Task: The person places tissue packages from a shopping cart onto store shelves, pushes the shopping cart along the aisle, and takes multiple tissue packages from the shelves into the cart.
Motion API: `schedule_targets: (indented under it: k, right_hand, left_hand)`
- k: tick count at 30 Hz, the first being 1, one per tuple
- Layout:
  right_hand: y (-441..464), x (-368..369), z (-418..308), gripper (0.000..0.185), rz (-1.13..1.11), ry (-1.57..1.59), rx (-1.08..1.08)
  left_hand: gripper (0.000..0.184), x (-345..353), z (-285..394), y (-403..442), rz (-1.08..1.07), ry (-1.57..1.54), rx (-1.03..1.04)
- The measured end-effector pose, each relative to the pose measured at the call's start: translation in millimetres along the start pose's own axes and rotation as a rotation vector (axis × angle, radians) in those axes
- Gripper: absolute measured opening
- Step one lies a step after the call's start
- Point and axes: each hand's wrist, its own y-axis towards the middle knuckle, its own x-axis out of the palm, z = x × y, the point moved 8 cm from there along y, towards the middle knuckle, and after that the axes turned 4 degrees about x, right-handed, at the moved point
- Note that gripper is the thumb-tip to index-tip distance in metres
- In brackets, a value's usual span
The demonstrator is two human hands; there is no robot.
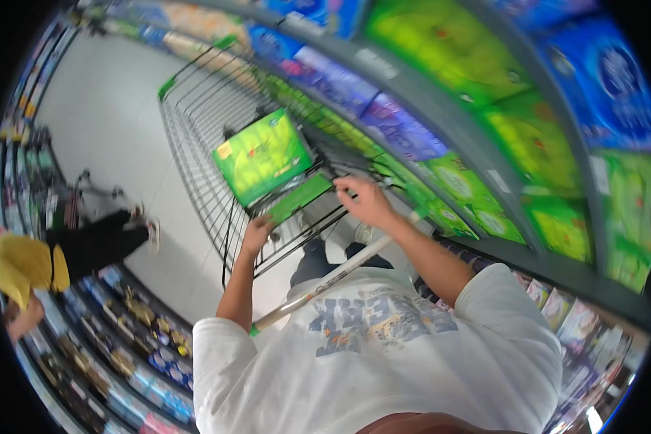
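A green package (262,157) with a yellow-green print lies tilted in the wire shopping cart (195,137). Beside its near edge is a green panel (301,197) across the cart's near end. My left hand (256,235) is closed at the panel's left end, its fingertips on the edge. At the panel's right end, my right hand (367,203) has thumb and forefinger curled together in a loop; whether anything thin is between them is too small to tell. The cart's pale handle bar (333,278) runs beneath my right forearm, close to my white shirt.
Shelves (441,87) of green, blue and purple packages line the right side. At the left stands a person in a yellow top (29,264) and dark trousers, near another cart (69,199). Low shelves (123,325) of goods run along the lower left.
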Motion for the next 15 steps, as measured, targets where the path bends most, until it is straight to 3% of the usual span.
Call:
schedule_targets:
  k: [2, 6, 8, 12, 15]
  right_hand:
    - [-28.2, -38.8, -19.7, 0.02, 0.151, -0.159, -0.152]
    - [-78.3, -79.8, 14.5, 0.013, 0.404, -0.292, -0.114]
    - [-89.8, -79.0, 30.8, 0.006, 0.354, -0.349, -0.066]
    - [-90.1, -71.4, 29.4, 0.011, 0.344, -0.434, -0.046]
    - [-90.2, -70.0, 27.2, 0.012, 0.317, -0.489, -0.063]
  left_hand:
    - [0.041, 5.4, 14.9, -19.3, -0.002, 0.126, 0.097]
    - [0.048, 15.0, 44.0, -60.5, -0.049, 0.185, 0.057]
    - [0.05, 18.8, 47.5, -64.0, -0.092, 0.272, 0.038]
    - [0.052, 16.9, 22.9, -49.3, -0.157, 0.418, 0.071]
    - [0.05, 16.8, 14.8, -41.3, -0.142, 0.351, 0.09]
